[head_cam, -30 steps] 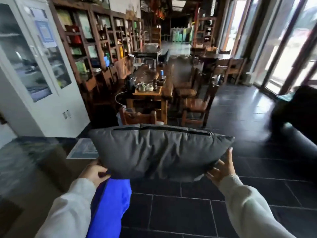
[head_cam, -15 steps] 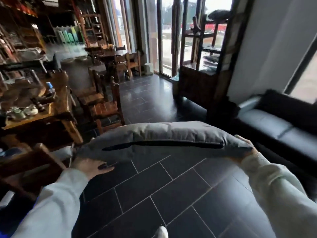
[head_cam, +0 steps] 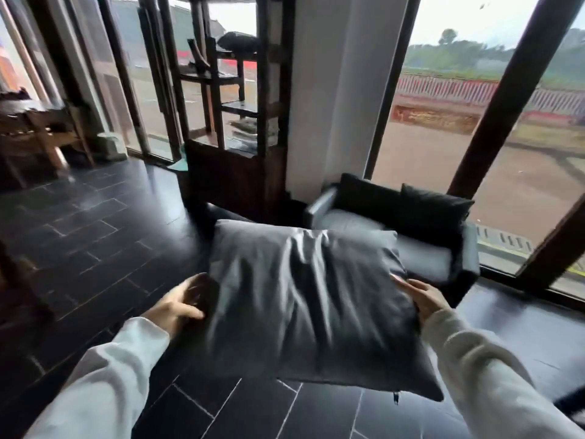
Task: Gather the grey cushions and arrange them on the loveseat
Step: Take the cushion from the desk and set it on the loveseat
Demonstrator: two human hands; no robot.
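one grey cushion [head_cam: 304, 299], one loveseat [head_cam: 411, 248], two hands

Grey cushion [head_cam: 310, 299] motion-blurred, covering the front-left seat of the loveseat [head_cam: 424, 258]. Left hand [head_cam: 180, 304]: fingertips hidden behind cushion edge. Right hand [head_cam: 422, 297]: fingers partly hidden by cushion. Both sleeves cropped at bottom edge. Shelf unit [head_cam: 234, 90] contents too blurred to ID.

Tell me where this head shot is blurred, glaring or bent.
Head view: motion blur smears the grey cushion and both hands, left and right; daylight through the windows washes out the sky; the glossy floor tiles reflect it; the wide lens bows the window frames.
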